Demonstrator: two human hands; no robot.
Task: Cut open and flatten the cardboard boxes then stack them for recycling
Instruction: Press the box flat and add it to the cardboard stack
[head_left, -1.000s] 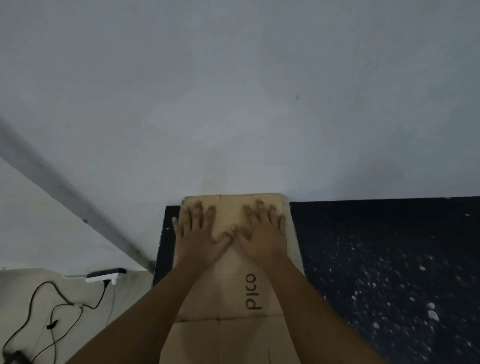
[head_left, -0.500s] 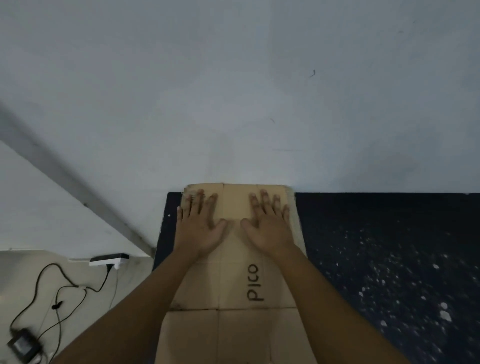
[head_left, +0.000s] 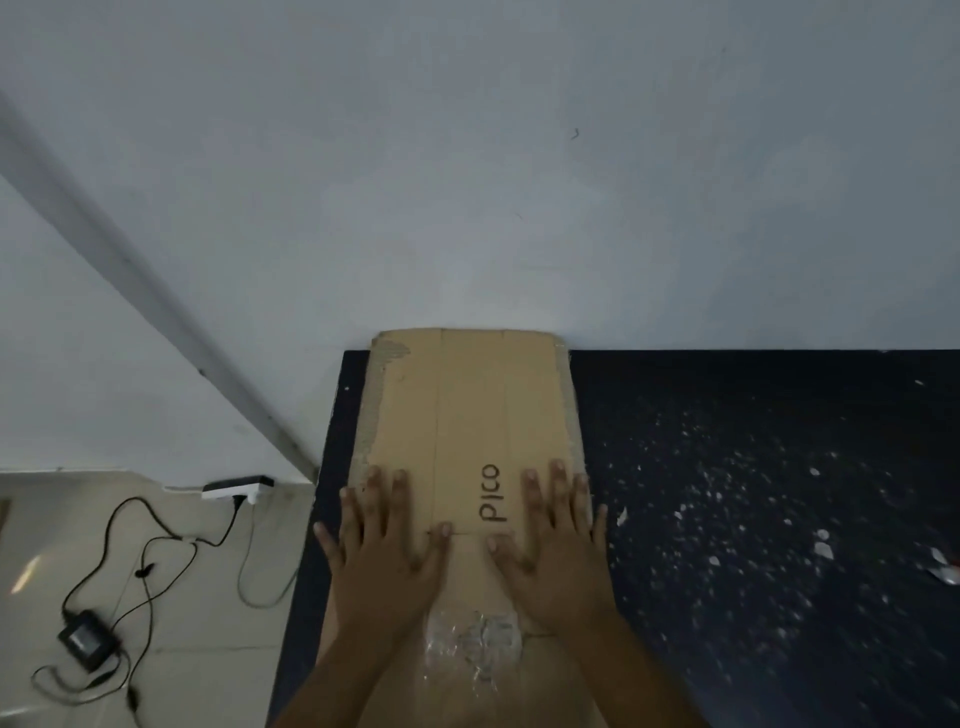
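Cardboard (head_left: 467, 415) flattened, long axis running from person to wall (head_left: 467, 156), far end touching wall, on dark speckled table (head_left: 753, 493) near its left edge. Left hand (head_left: 387, 551), right hand (head_left: 550, 545) flat, fingers spread, pressing cardboard. Charger (head_left: 85, 639) on tiled floor (head_left: 208, 686).

Under the left hand (head_left: 387, 558) and the right hand (head_left: 553, 556) lies a plain tan cardboard sheet (head_left: 470, 405) with "PICO" handwritten in dark marker between the hands and a patch of clear, shiny tape (head_left: 475, 647) nearer the wrists. To the right of the right hand the surface (head_left: 753, 493) is black, speckled with white flecks. Left of the left hand, a black cable (head_left: 156, 551) and black adapter (head_left: 85, 639) lie on a pale beige floor (head_left: 208, 649), and beyond the fingertips the wall (head_left: 467, 156) is pale grey-white.
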